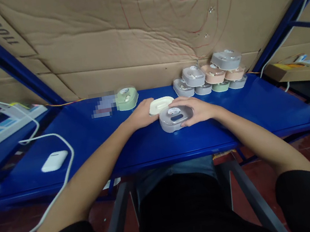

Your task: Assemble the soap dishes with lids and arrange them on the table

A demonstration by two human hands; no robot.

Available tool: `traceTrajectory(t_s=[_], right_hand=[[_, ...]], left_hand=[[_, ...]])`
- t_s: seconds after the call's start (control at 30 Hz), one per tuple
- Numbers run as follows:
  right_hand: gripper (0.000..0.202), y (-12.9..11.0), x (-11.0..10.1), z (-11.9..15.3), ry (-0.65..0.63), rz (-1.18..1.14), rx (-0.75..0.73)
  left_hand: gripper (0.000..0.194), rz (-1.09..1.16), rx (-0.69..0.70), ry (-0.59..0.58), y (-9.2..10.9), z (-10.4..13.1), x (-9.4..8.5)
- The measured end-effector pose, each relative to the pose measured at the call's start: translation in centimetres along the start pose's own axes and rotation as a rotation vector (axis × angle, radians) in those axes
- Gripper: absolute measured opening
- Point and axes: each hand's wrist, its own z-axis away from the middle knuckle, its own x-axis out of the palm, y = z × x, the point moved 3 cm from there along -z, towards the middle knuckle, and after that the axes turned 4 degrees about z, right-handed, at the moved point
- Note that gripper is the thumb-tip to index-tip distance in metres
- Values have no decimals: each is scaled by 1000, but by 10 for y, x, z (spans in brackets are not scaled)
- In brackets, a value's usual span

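Observation:
Over the middle of the blue table, my left hand (143, 114) is closed on a cream-coloured shallow tray (159, 106), which looks like a soap dish. My right hand (199, 109) grips a grey rounded box (171, 123) with a clear top, a round white label and a dark oval slot. The grey box is in front of the cream tray and overlaps its near right edge; whether the two touch I cannot tell. My right fingers lie over the box's top and right side. Part of the cream tray is hidden behind the box and my fingers.
At the back right, similar boxes (193, 76) in grey, peach and green are stacked. A green box (127, 98) stands at the back left. A white earphone case (54, 161) lies near a white cable (69, 146) on the left. Cardboard (94, 35) walls the back.

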Motion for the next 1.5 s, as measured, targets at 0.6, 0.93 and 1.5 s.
traceTrajectory(t_s=[0.6, 0.93, 1.5], right_hand=[[108, -10, -30, 10, 271, 96, 140], [112, 6, 3, 5, 103, 142, 151], [124, 11, -8, 18, -43, 181, 207]], left_hand=[[121, 318, 58, -32, 19, 8, 3], [124, 345, 101, -37, 42, 13, 19], [116, 251, 101, -117, 40, 14, 8]])
